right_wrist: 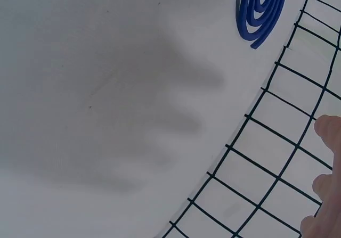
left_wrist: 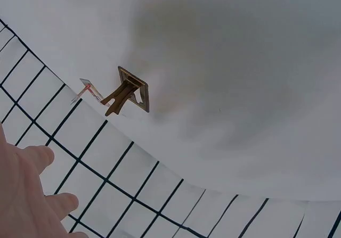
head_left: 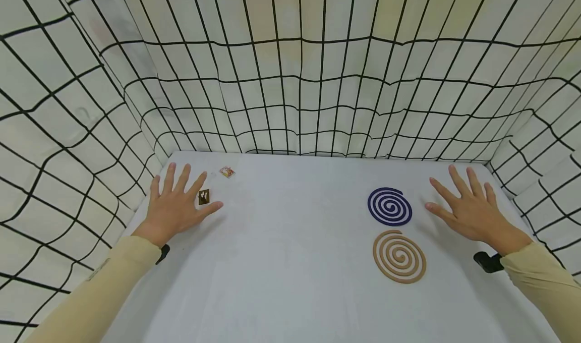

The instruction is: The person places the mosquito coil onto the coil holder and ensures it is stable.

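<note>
My left hand (head_left: pixel 173 206) is spread over the left of the white table, fingers straight and holding nothing. Between its thumb and index finger, in the head view, shows a small brown metal stand (head_left: pixel 204 197). The left wrist view shows that stand (left_wrist: pixel 134 89) with a square frame base and a forked upright prong. Beyond it lies a small piece with red-orange markings (head_left: pixel 227 171). My right hand (head_left: pixel 474 212), also spread and holding nothing, is to the right of a dark blue spiral coil (head_left: pixel 389 207). Nearer me lies a tan spiral coil (head_left: pixel 399 256).
The white tabletop (head_left: pixel 295 242) is bordered at the back and sides by pale walls with a black grid (head_left: pixel 299 80). Dark wrist devices (head_left: pixel 487 262) sit at the cuffs of my beige sleeves (head_left: pixel 104 287). Both hands cast soft shadows on the table.
</note>
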The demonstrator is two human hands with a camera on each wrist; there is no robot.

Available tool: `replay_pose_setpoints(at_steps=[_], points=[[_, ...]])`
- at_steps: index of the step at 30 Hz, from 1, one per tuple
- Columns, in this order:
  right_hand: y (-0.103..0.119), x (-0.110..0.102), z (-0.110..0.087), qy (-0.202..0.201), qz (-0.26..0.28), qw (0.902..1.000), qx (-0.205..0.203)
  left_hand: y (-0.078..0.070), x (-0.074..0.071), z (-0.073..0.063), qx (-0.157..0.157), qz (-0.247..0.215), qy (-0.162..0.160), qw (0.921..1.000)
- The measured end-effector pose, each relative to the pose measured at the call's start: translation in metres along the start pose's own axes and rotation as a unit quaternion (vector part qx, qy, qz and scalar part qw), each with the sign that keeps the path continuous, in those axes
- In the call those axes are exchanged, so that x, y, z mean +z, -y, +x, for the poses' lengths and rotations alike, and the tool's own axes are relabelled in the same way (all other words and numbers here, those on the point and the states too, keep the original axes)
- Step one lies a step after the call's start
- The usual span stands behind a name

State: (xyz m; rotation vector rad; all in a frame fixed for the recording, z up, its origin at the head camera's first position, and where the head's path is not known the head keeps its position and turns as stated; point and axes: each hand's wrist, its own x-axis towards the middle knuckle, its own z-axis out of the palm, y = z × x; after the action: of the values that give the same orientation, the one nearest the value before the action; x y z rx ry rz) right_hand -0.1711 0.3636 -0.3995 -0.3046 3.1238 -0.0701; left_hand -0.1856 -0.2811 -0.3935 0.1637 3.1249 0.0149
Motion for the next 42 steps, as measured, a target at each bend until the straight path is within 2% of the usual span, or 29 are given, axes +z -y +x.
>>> replay_pose_setpoints(at_steps=[4, 13, 17, 26, 34, 42], points=[[-0.002, 0.003, 0.001, 0.002, -0.003, 1.0000, 0.001, -0.003, -0.001, 0.003, 0.000, 0.006, 0.002, 1.0000], [-0.002, 0.005, 0.002, 0.003, 0.004, 1.0000, 0.004, -0.012, -0.007, 0.011, 0.007, -0.017, 0.013, 0.9997], [-0.003, 0.006, 0.004, 0.002, 0.007, 1.0000, 0.003, -0.012, -0.007, 0.015, 0.012, -0.009, 0.009, 0.9998], [0.000, 0.012, 0.012, 0.004, 0.017, 0.9998, -0.005, -0.007, -0.003, 0.023, 0.008, -0.005, 0.022, 0.9997], [-0.001, 0.016, 0.016, 0.005, 0.026, 0.9996, -0.005, -0.010, -0.004, 0.033, 0.018, -0.005, 0.024, 0.9995], [0.001, 0.021, 0.023, 0.006, 0.025, 0.9997, -0.002, -0.011, 0.001, 0.042, 0.018, -0.007, 0.039, 0.9991]])
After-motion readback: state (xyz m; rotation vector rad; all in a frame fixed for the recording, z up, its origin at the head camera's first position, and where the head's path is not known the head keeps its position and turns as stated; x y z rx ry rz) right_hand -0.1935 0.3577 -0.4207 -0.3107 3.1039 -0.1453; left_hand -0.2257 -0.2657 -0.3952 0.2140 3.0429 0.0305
